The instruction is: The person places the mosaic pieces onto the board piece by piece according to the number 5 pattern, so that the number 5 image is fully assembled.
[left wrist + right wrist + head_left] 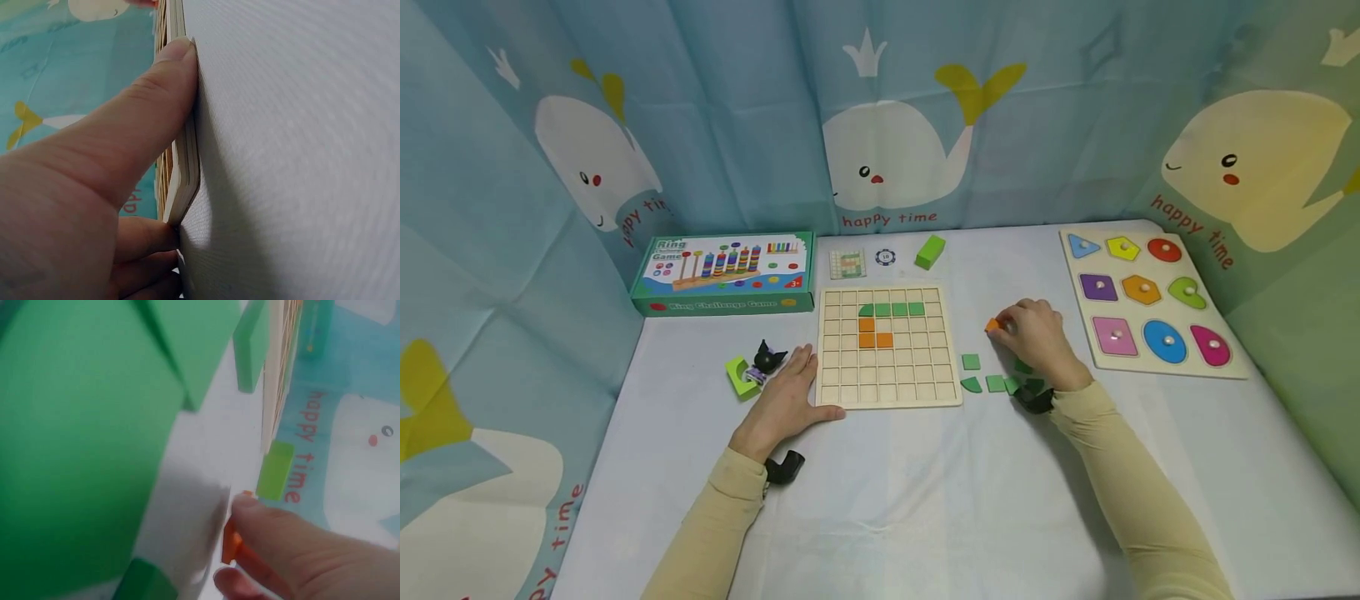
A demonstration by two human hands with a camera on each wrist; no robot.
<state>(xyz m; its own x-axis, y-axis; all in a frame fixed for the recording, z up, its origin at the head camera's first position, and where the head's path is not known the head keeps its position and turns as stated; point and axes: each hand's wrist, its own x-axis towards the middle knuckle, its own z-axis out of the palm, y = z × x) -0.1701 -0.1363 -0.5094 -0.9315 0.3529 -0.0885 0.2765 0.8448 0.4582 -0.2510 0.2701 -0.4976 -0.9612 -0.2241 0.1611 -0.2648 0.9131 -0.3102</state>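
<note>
A wooden grid board (889,379) lies mid-table, with a row of green tiles (900,309) and several orange tiles (867,339) set in its cells. At the board's lower left corner rests my left hand (784,407); its thumb (159,87) lies along the near edge and the other fingers touch the left side. To the right of the board, my right hand (1036,337) pinches an orange tile (230,542) between thumb and fingers, just over the cloth. Loose green tiles (995,383) lie below that hand, some partly hidden by it.
A ring game box (730,275) stands back left. Behind the board are a pattern card (847,264), a round chip (886,257) and a green block (930,252). A shape puzzle (1138,360) lies right. Left of my left hand sit a black figure (767,358) and a green arch block (741,379).
</note>
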